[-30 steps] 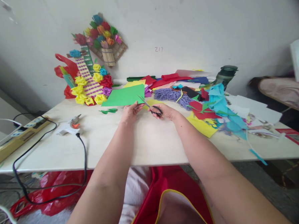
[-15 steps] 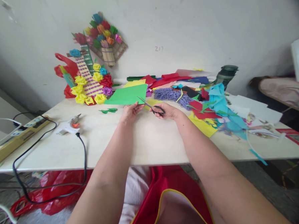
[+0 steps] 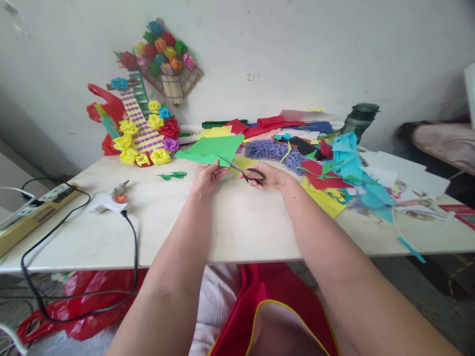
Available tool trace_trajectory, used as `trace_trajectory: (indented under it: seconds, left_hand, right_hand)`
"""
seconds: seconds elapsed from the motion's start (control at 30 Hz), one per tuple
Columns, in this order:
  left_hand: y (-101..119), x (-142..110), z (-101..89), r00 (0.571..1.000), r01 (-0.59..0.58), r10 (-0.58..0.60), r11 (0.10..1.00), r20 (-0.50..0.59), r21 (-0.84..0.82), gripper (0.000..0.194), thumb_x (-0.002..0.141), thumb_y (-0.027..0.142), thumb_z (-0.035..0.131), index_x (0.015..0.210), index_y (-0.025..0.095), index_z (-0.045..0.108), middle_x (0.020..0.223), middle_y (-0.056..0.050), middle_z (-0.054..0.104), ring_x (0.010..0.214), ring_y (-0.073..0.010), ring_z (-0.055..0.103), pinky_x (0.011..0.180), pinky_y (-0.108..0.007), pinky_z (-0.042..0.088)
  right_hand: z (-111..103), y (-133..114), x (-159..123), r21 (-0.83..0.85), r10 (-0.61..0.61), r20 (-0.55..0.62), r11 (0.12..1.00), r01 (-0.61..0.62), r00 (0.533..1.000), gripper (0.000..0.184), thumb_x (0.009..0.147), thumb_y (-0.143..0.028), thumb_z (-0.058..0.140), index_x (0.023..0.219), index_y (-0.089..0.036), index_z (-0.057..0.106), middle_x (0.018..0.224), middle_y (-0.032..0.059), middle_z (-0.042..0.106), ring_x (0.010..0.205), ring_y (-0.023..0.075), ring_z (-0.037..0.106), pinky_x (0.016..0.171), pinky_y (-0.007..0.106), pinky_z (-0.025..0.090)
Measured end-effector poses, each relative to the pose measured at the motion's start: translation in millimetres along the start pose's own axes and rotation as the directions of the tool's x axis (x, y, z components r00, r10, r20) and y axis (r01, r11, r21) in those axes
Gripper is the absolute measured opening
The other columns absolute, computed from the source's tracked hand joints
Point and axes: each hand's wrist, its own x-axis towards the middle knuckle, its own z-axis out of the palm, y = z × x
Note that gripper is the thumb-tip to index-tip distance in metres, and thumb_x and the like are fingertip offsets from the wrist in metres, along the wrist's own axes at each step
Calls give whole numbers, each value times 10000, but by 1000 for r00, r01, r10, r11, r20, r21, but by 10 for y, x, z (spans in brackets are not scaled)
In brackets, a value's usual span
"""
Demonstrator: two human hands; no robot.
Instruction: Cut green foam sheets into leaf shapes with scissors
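Note:
A sheet of green paper is pinched along its near edge by my left hand. My right hand is wrapped round the black handles of a pair of scissors. The blades point left and lie across the near edge of the green sheet, close to my left fingertips. Several small cut green paper leaves rest on the table to the left of my left hand. Under the scissors and behind them, part of a yellow sheet shows.
A glue gun and a power strip with black cable lie at left. Yellow paper flowers stand at back left. Purple yarn, blue crepe paper and scraps spread at right, with a dark bottle behind.
The green sheet has turned and shifted to the right, its near edge now bent. My hands and the scissors have barely moved.

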Motion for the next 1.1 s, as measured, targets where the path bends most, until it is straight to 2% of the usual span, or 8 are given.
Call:
trace_trajectory:
  seconds: [0.2, 0.5, 0.7, 0.83, 1.1]
  left_hand:
    - [9, 0, -2, 1000, 1, -1, 999, -12, -32, 114, 791, 121, 590, 680, 93, 596, 595, -65, 658, 570, -134, 664, 571, -191, 539]
    - [9, -17, 18, 1000, -4, 4, 999, -14, -38, 154, 775, 103, 592, 622, 95, 573, 555, -55, 643, 534, -126, 647, 566, -201, 535]
    - [-18, -19, 21, 1000, -5, 5, 1000, 16, -19, 148, 745, 128, 635, 624, 109, 552, 553, -58, 644, 581, -151, 668, 579, -215, 544]
    - [-23, -7, 15, 1000, -10, 10, 1000, 3, -22, 149, 746, 128, 634, 626, 105, 549, 568, -64, 648, 599, -164, 675, 613, -247, 554]
    - [6, -30, 32, 1000, -14, 15, 1000, 14, -15, 168, 780, 133, 605, 625, 98, 552, 554, -71, 644, 568, -148, 666, 549, -203, 535]
  right_hand:
    - [-9, 8, -5, 23, 9, 15, 1000, -9, 1000, 241, 819, -334, 569, 853, -96, 572, 479, -45, 481, 352, 46, 371, 357, 184, 228]
    - [-31, 75, 36, 22, -9, 14, 1000, 9, 1000, 274, 807, -368, 579, 873, -101, 577, 502, -36, 507, 349, 50, 406, 328, 184, 211]
    - [12, 58, 42, 0, 5, -2, 1000, -5, 1000, 309, 831, -383, 555, 928, -91, 587, 524, -29, 512, 363, 55, 424, 323, 185, 213]
    - [15, 70, 49, -9, -12, -2, 1000, 12, 1000, 290, 846, -373, 537, 917, -96, 586, 514, -33, 501, 357, 54, 408, 326, 192, 202]
    - [47, 17, 28, 8, -8, -33, 1000, 8, 999, 223, 828, -311, 554, 858, -92, 583, 467, -44, 479, 338, 52, 374, 345, 193, 219]
